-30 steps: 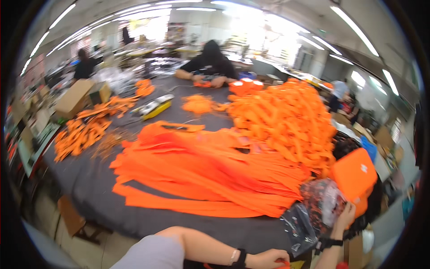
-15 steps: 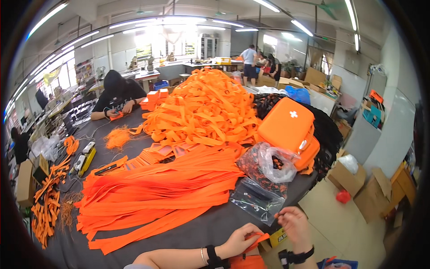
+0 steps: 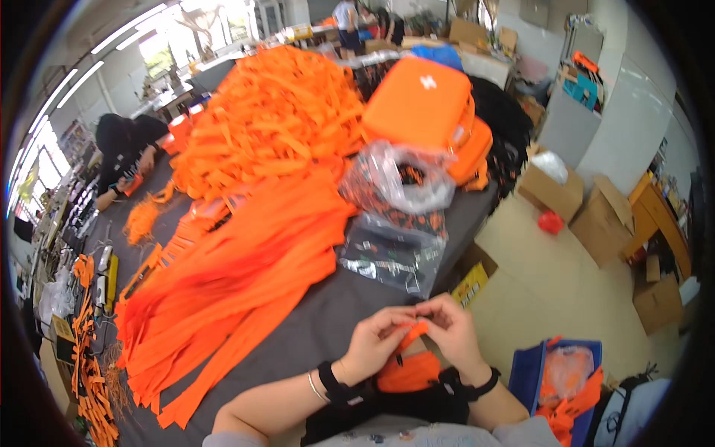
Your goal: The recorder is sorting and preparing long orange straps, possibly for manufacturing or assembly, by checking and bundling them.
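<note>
My left hand (image 3: 372, 344) pinches a short orange webbing strap (image 3: 412, 335) above my lap. Against the strap's upper end, the fingers of my right hand (image 3: 453, 328) are pressed together; whatever small thing they hold is hidden. The fingertips of both hands meet there. Below them lies an orange fabric piece (image 3: 411, 374) with a small dark part near its top. Just beyond my hands, at the table edge, rests a clear zip bag (image 3: 395, 253) with small pieces in it. Long flat orange straps (image 3: 238, 290) are spread in a stack to the left.
A tangled heap of orange webbing (image 3: 275, 119) and an orange case (image 3: 417, 104) with a white cross cover the table's far part. A blue bin (image 3: 525, 372) with orange pieces stands right of me. Cardboard boxes (image 3: 551, 190) sit on the floor. Another person (image 3: 123, 145) works at far left.
My right hand has moved left from beside the zip bag to the strap in my left hand. The view has turned downward and right, bringing my lap and the blue bin in.
</note>
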The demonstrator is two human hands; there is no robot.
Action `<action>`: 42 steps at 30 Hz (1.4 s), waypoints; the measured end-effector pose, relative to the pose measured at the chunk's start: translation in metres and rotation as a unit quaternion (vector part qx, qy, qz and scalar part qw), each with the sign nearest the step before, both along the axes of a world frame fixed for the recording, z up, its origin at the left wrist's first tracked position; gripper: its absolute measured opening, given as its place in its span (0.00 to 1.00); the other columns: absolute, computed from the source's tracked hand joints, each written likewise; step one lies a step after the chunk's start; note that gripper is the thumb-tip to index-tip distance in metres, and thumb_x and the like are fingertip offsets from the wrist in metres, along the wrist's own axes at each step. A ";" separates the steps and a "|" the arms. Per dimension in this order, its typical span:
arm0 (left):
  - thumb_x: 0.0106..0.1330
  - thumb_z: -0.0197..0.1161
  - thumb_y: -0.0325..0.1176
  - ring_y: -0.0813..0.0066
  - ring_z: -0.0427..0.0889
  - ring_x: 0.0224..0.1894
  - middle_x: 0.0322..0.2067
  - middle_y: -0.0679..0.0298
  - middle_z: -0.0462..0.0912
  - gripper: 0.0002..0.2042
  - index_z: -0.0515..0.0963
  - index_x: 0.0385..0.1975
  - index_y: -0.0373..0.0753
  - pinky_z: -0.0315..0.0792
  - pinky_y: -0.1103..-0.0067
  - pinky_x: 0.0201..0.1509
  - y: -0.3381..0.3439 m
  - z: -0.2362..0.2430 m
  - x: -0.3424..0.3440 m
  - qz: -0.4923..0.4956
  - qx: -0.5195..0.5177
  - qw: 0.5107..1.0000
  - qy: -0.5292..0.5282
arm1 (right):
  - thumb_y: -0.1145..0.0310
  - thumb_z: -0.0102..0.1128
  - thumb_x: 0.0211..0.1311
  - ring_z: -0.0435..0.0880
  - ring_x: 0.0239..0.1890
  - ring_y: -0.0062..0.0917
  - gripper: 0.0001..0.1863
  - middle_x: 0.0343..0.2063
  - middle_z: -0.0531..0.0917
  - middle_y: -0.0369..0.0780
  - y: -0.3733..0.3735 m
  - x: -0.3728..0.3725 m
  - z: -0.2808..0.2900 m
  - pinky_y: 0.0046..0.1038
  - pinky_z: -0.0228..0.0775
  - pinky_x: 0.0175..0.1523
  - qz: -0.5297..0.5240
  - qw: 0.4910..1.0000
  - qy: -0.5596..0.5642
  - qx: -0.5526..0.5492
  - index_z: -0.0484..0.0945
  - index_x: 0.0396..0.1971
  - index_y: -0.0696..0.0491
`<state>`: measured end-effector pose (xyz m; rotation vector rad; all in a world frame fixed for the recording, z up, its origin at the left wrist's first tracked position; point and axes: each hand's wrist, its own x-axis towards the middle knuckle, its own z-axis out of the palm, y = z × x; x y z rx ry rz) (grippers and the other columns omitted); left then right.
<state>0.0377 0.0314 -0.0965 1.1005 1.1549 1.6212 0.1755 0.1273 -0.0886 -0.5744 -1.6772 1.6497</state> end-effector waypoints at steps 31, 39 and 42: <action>0.60 0.59 0.23 0.74 0.77 0.38 0.37 0.61 0.78 0.06 0.78 0.37 0.34 0.71 0.82 0.43 -0.005 0.009 0.002 0.052 0.035 0.988 0.141 | 0.78 0.58 0.57 0.76 0.29 0.15 0.06 0.28 0.77 0.37 -0.011 -0.003 0.003 0.14 0.66 0.32 -0.126 0.988 -0.022 0.083 0.78 0.36 0.61; 0.60 0.59 0.23 0.83 0.73 0.31 0.31 0.65 0.74 0.07 0.78 0.37 0.34 0.68 0.87 0.33 0.000 -0.006 -0.001 0.084 0.004 0.989 0.119 | 0.81 0.55 0.58 0.77 0.32 0.17 0.09 0.31 0.77 0.37 -0.014 -0.005 0.009 0.16 0.68 0.37 -0.137 0.985 0.016 0.103 0.77 0.39 0.61; 0.61 0.58 0.23 0.85 0.72 0.30 0.32 0.65 0.73 0.07 0.78 0.38 0.33 0.67 0.88 0.31 0.002 -0.012 -0.001 0.076 0.019 0.995 0.063 | 0.81 0.57 0.56 0.78 0.33 0.17 0.09 0.31 0.77 0.38 -0.015 -0.001 0.011 0.16 0.69 0.38 -0.112 0.990 -0.010 0.087 0.77 0.38 0.61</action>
